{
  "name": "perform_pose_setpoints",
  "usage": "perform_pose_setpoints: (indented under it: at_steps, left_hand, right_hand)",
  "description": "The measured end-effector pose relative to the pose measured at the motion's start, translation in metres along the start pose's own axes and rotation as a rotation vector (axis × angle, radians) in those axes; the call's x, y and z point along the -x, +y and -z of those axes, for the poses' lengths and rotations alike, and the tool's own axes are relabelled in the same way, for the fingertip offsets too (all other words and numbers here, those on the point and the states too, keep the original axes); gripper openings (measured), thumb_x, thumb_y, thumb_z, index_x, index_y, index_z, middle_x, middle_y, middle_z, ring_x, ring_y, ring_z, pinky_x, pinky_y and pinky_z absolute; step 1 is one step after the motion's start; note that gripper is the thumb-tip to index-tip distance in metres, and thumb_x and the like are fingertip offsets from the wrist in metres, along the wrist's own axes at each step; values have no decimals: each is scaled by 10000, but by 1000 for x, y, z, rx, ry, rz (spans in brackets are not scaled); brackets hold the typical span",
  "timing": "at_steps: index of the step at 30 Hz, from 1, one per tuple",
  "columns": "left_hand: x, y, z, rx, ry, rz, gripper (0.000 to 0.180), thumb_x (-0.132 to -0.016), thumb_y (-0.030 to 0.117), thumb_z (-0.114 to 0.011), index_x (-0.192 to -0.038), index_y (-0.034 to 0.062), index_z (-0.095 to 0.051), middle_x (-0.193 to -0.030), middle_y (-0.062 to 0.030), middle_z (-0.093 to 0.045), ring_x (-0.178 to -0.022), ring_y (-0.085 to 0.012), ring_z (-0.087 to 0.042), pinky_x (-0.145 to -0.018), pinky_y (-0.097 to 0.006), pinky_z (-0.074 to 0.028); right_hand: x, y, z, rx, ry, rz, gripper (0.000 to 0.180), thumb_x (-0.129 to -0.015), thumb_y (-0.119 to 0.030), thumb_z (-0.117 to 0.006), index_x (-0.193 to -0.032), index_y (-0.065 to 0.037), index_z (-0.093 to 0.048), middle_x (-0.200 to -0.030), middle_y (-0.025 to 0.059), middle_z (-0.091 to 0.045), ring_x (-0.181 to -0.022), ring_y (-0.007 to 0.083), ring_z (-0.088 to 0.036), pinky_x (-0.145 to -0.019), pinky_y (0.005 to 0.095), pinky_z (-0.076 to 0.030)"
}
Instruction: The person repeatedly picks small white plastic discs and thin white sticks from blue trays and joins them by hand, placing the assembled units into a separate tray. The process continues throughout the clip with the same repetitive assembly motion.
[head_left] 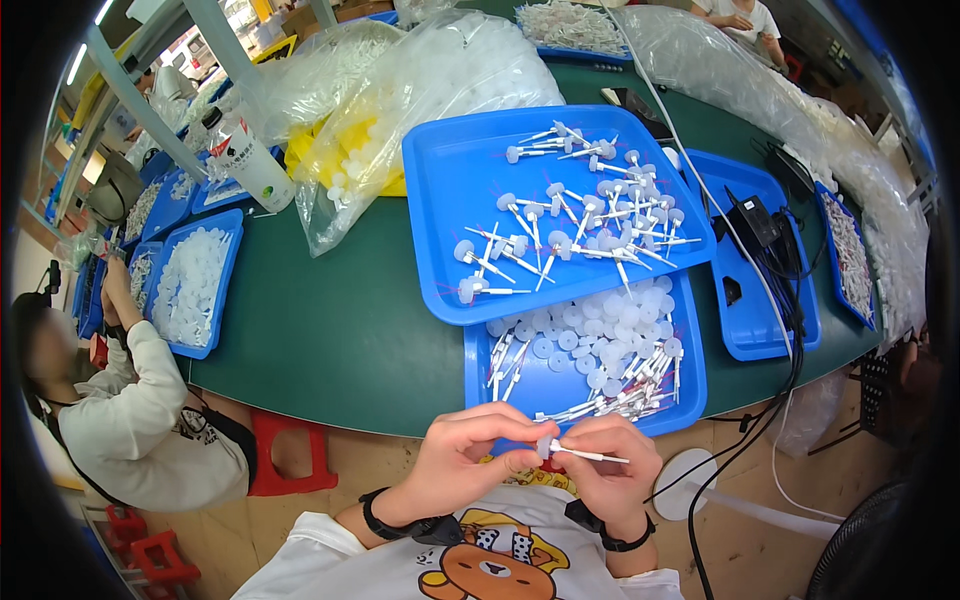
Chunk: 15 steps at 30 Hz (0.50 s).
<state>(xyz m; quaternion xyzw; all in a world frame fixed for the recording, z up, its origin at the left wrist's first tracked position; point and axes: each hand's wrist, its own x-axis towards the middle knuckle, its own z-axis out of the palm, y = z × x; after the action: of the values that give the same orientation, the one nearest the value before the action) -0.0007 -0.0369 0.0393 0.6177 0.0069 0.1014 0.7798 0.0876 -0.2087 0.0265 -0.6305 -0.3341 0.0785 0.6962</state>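
My left hand (465, 455) pinches a small translucent white plastic disc (545, 447) between thumb and fingertips. Closed on a thin white plastic stem (598, 457), my right hand (610, 475) keeps it level with one end at the disc. Whether the stem sits in the disc's hole I cannot tell. Just beyond my hands, a lower blue tray (697, 385) contains loose translucent discs (595, 330) and white stems (640, 390) with thin pink strands. Overlapping its far part is a bigger blue tray (435, 190), where many stems with discs attached (590, 210) lie scattered.
Another blue tray (765, 335) on the right bears a black power adapter (752, 222) and cables. Clear plastic bags (470, 70) of white parts lie at the back. A bottle (245, 160) stands left on the green table (320, 310). A co-worker (150, 410) sits at far left.
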Motion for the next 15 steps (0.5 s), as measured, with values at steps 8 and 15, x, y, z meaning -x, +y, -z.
perform_pose_setpoints:
  at_steps: [8,15]
  left_hand:
    - [-31,29,10,-520,37,-265,256,-813,5,-771,-1067,8,-738,-996,-108,-722,-895,-214,-687,-798,-321,-548]
    - [-50,39,32,-1287,474,-309,532,-807,118,-768,-1317,111,-617,-1457,-176,-452,-1338,-383,-393,-1104,-468,-294]
  right_hand:
    - [5,1,-15,-141,220,-71,488,-787,106,-755,-1229,47,-559,-915,126,-694,-833,173,-673,-757,287,-539]
    - [21,-6,10,324,167,-97,294,-833,101,-677,-1111,10,-647,-887,109,-691,-797,167,-637,-743,276,-502]
